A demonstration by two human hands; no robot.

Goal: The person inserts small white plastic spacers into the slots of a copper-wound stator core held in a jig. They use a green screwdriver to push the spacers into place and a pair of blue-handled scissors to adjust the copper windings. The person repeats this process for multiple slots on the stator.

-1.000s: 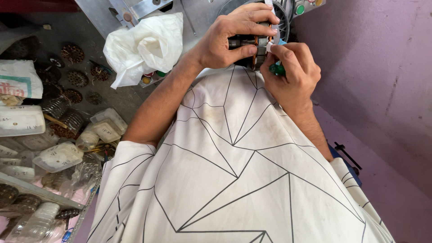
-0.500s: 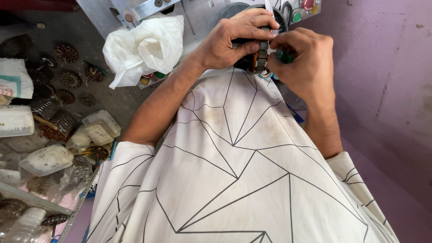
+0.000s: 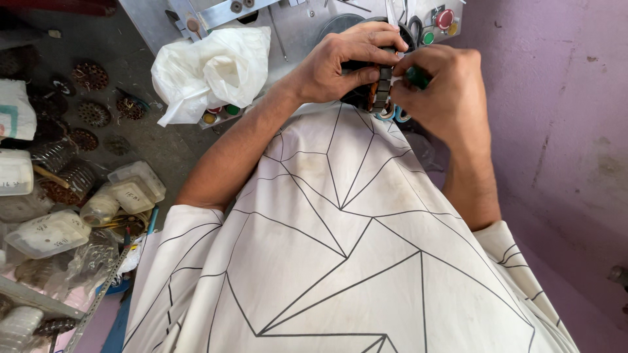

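Note:
My left hand [image 3: 343, 62] grips a round laminated motor stator [image 3: 381, 88] with copper windings, held just above my white patterned shirt [image 3: 340, 248]. My right hand [image 3: 445, 98] is closed around a green-handled tool [image 3: 417, 77], whose tip meets the stator's side. Both hands work close together in front of a grey metal machine [image 3: 294, 26] with red, green and yellow buttons [image 3: 437, 27]. Most of the stator is hidden by my fingers.
A white plastic bag [image 3: 212, 65] lies on the machine's left part. On the floor to the left are several wound stators [image 3: 91, 98], plastic tubs [image 3: 131, 189] and bottles [image 3: 16, 173]. A purple wall [image 3: 556, 131] stands close on the right.
My right hand has shifted up and turned over the stator, so its back now faces me. The left hand keeps its grip on the stator. The view has moved slightly.

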